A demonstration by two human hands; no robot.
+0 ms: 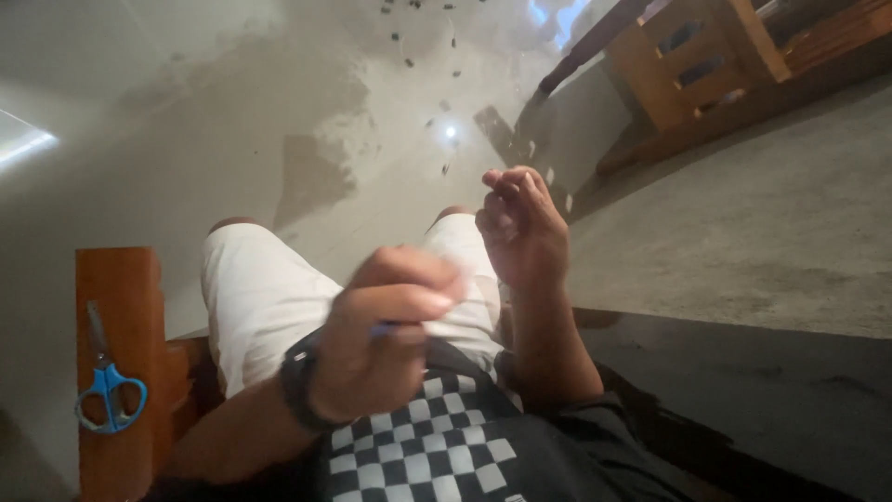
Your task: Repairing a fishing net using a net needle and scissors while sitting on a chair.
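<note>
I sit in white shorts (260, 288) and a black-and-white checked shirt (427, 446). My left hand (386, 339), with a dark watch (299, 381) on its wrist, is blurred above my lap. Its fingers are curled around a small thing, of which only a blue bit (384, 328) and a pale end show. My right hand (522, 228) is raised over my right knee, with the back of the hand toward me. Its fingers are bent and the tips are drawn together near the thumb. Nothing visible lies between them. The two hands do not touch.
Blue-handled scissors (110, 395) lie shut on a wooden armrest (116, 279) at my left. A stained concrete floor (279, 121) with several small dark scraps spreads ahead. Wooden furniture (706, 65) stands at the upper right, and a dark surface (762, 390) lies at the lower right.
</note>
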